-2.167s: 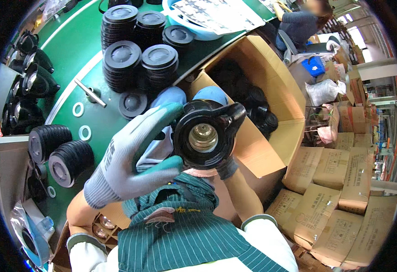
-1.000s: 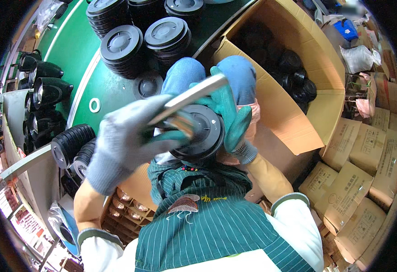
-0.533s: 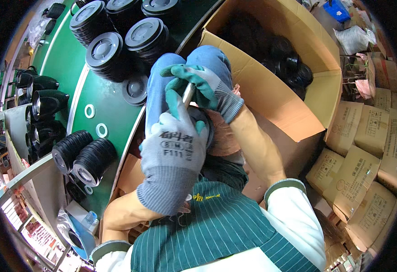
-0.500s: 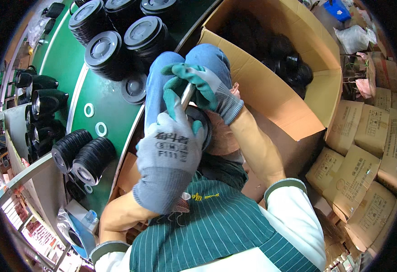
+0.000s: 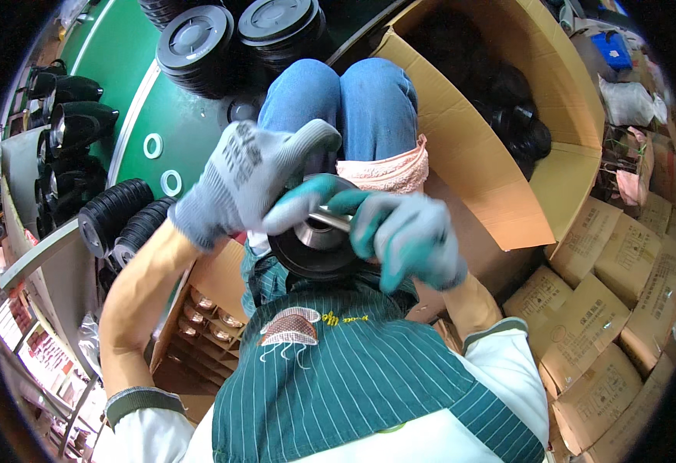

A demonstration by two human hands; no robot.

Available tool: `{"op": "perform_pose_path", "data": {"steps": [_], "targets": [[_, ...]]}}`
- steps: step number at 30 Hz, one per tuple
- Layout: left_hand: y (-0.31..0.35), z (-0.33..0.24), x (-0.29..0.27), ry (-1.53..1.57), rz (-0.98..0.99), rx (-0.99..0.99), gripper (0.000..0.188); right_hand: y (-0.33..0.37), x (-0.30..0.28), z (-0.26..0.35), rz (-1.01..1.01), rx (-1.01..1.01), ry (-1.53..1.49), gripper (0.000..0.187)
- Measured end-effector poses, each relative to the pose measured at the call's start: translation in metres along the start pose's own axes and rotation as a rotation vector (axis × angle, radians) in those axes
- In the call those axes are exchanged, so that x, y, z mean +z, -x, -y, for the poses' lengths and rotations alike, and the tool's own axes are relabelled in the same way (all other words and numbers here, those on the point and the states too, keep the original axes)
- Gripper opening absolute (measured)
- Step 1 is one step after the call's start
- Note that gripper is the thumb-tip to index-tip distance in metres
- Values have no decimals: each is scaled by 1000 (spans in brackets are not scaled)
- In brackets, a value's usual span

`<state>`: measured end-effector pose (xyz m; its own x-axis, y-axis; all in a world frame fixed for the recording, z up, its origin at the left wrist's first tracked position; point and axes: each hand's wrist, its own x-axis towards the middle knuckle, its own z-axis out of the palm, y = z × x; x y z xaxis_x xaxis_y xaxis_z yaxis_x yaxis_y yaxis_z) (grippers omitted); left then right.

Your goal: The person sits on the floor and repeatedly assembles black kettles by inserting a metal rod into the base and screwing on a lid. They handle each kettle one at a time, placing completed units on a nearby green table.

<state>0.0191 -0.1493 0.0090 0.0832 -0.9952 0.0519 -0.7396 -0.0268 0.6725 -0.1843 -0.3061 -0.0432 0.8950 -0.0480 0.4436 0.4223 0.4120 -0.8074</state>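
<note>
Grey knit gloves with green palms cover both my hands. A short shiny metal rod [image 5: 332, 220] lies across the gap between them, its right end in the fingers of my right hand [image 5: 411, 235], which is smeared by motion. My left hand [image 5: 264, 174] is curled, its fingertips hidden, with its thumb stretched toward the rod's left end. What its fingers hold, if anything, is out of sight. Below the rod a round black part [image 5: 303, 258] with a silvery centre rests on my lap, partly covered by the hands.
Stacked black discs [image 5: 195, 35] and white rings [image 5: 171, 183] stand on the green table [image 5: 133, 127] at left. An open cardboard box [image 5: 461, 135] holds dark parts at right, near piled closed cartons [image 5: 584, 332]. A divided carton [image 5: 199, 339] sits by my left elbow.
Both hands have come down toward my body, the left swinging left and the right moving lower right. The rod now lies crosswise, and the black part is more exposed.
</note>
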Motion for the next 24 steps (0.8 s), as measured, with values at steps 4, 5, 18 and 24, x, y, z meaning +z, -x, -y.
{"op": "perform_pose_path", "data": {"steps": [4,5,18,24], "targets": [[-35,29,-2,114,68,187,28,-27,22,27,392,-54,653,32],[-42,33,2,125,67,236,28,-34,29,32,516,-26,739,38],[-83,38,47,445,117,388,47,-55,98,-8,726,101,788,24],[-14,56,-4,476,-312,66,37,-50,77,31,200,-46,909,52]]}}
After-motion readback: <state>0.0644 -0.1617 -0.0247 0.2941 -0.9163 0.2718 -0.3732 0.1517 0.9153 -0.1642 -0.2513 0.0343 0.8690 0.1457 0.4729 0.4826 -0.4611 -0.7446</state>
